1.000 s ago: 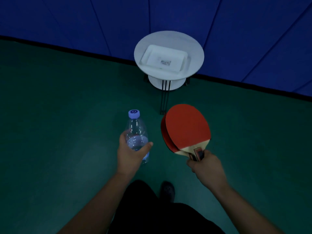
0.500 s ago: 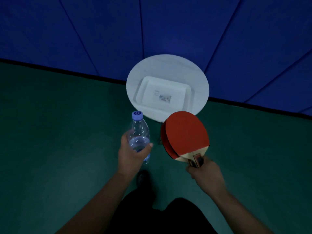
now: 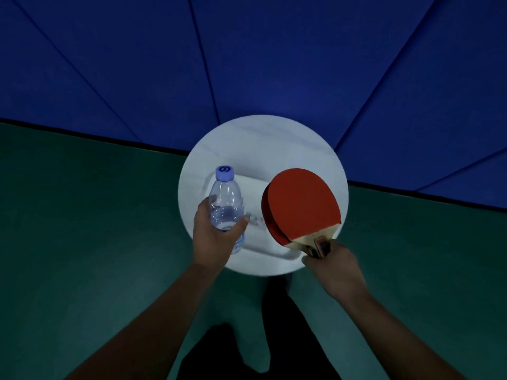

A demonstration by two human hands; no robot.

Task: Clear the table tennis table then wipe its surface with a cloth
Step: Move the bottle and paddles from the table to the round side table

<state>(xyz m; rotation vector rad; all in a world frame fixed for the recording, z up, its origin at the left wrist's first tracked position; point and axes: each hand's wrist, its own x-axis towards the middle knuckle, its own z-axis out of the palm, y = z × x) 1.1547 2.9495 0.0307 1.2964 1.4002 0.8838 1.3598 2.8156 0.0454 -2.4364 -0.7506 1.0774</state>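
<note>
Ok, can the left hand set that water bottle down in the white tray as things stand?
Probably yes. The left hand holds the water bottle right over the white tray; the paddles cover only its right part.

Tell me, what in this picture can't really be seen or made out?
Head view, the only one:
- White tray on the round side table: mostly covered by the water bottle and the red paddles.
- Tray's small label: blurred and half hidden, unreadable.
- Paddle handles: wrapped inside the right hand.
- Bottle's lower part: behind the left hand.
- Table tennis table and cloth: out of frame.
</note>
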